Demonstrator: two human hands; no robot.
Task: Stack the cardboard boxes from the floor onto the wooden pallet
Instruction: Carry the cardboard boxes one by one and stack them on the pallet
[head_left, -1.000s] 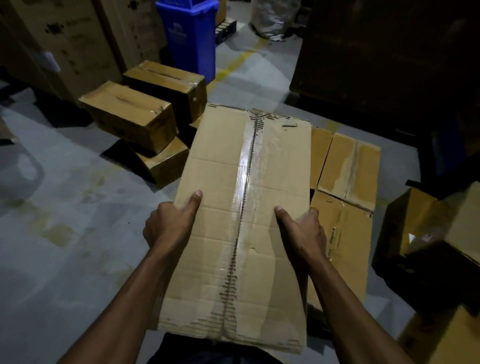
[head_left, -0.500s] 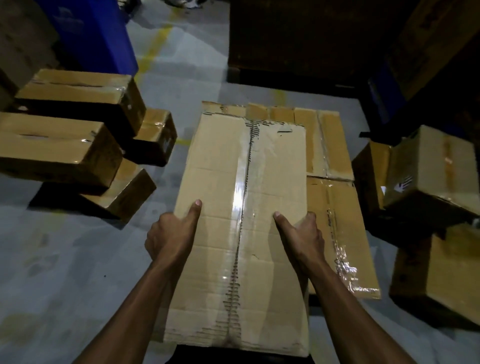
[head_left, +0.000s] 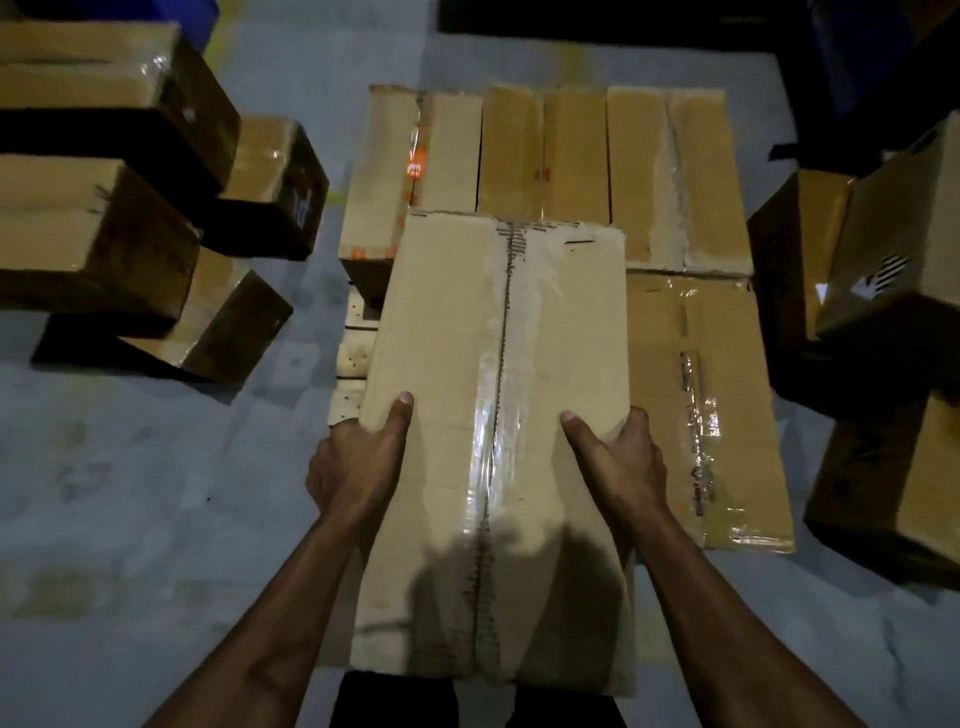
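You held a long tan cardboard box (head_left: 493, 441), sealed down its middle with clear tape, out in front of you above the near left part of the pallet. Your left hand (head_left: 358, 467) gripped its left edge with the thumb laid flat on the top face and the fingers wrapped out of sight round the side. Your right hand (head_left: 618, 462) gripped the right edge the same way, thumb on top and fingers curled down the side. Beyond the carried box, a row of three tan taped cartons (head_left: 550, 156) lay side by side across the far part of the pallet, touching one another. Just to the right of your box, a flat-lying taped carton (head_left: 717, 405) with wrinkled clear tape sat beside it, its far end meeting that row. At the left edge of your box, pale wooden pallet slats (head_left: 356, 353) showed between the box and the grey concrete floor (head_left: 130, 493). On the floor to the left, well apart from the pallet, stood a loose pile of brown cardboard boxes (head_left: 98, 234), some tilted and overlapping. To the right, another cluster of brown cardboard boxes (head_left: 883, 270) stood near the pallet's edge in deep shadow.
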